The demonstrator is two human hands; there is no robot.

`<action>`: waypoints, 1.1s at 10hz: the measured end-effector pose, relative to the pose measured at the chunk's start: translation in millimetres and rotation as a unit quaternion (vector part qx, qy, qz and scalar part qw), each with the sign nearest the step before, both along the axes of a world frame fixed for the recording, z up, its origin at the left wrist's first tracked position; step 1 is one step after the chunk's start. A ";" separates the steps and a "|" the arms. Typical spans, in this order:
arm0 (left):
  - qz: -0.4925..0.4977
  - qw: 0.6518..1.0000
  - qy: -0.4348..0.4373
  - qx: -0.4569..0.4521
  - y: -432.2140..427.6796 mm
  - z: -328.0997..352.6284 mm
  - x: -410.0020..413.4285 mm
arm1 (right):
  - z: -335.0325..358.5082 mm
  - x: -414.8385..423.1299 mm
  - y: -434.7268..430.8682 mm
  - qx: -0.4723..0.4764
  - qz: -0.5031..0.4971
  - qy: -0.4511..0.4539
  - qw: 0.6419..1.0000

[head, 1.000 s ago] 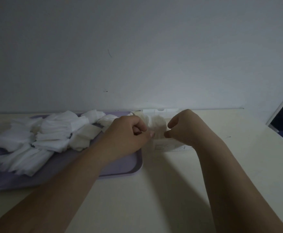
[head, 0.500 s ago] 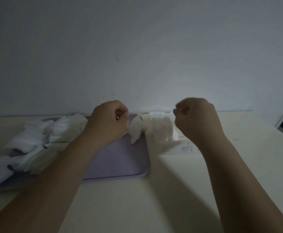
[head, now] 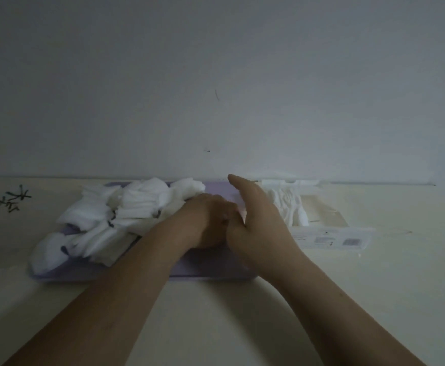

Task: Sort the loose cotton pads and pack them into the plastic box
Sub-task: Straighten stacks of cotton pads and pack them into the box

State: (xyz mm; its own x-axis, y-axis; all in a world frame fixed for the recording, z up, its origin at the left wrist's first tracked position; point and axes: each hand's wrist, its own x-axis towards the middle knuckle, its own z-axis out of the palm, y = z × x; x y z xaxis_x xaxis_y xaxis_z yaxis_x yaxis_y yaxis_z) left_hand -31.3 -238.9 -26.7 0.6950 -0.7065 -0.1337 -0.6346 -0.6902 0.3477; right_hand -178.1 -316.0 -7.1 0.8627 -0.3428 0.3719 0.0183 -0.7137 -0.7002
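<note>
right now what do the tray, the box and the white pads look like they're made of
Tray: looks like smooth matte plastic, lilac, with a rounded rim.
Box: clear, thin plastic; its far wall shows through, and printed labels sit on the front.
Pads: soft cotton-like fibre, white, crumpled and folded in a loose heap; dim light hides finer texture.

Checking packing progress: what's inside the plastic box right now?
White cotton pads fill the left part of the plastic box; the right part looks bare. The right hand hides the box's left edge.
</note>
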 end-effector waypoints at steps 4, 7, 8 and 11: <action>0.009 0.956 0.002 -0.294 83.0 -5.0 -26.1 | -23.6 4.2 1.0 -0.070 0.013 0.157 0.985; 0.100 0.975 -0.045 -0.195 84.7 -16.2 -17.2 | -29.4 10.1 -3.4 -0.072 -0.029 0.067 0.995; 0.102 0.961 0.022 -0.256 89.6 -11.1 -16.4 | -26.2 9.7 1.5 0.039 -0.032 0.024 0.998; 0.178 0.895 0.058 -0.404 87.5 6.1 -21.9 | -32.7 10.0 -0.4 0.221 -0.015 0.008 0.975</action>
